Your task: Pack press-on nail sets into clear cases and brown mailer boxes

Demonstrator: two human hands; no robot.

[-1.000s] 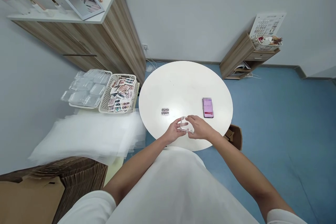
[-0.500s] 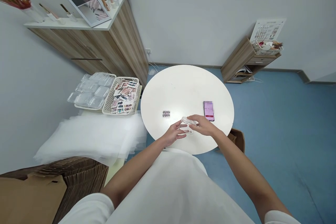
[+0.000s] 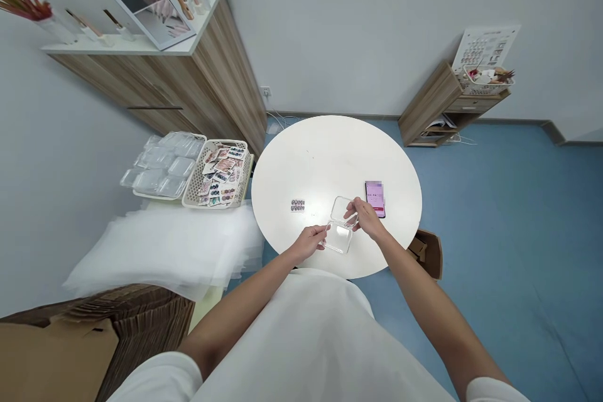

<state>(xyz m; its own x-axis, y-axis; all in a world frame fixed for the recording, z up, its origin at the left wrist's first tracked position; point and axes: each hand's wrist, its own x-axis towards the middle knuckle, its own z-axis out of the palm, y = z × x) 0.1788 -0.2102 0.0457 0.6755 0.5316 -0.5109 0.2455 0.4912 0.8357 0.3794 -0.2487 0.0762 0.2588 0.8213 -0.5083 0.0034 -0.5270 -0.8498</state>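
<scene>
A clear plastic hinged case (image 3: 338, 237) is spread open over the near part of the round white table (image 3: 325, 147). My left hand (image 3: 309, 242) pinches the left edge of its lower half. On the other side my right hand (image 3: 365, 216) grips the raised lid by its right edge, with fingers showing through the clear plastic. To the left of the case lies a small card of press-on nails (image 3: 298, 205) in two rows. A phone with a lit pink screen (image 3: 375, 198) rests just beyond my right hand.
Left of the table stand a basket of nail cards (image 3: 191, 193) and a basket heaped with clear cases (image 3: 164, 163). White plastic sheets (image 3: 164, 248) and stacked cardboard (image 3: 51, 352) lie nearer. An open carton (image 3: 433, 254) sits on the floor right of the table.
The clear case has gone from closed to open, its lid swung away from me. My right hand has moved with the lid; my left hand keeps its side.
</scene>
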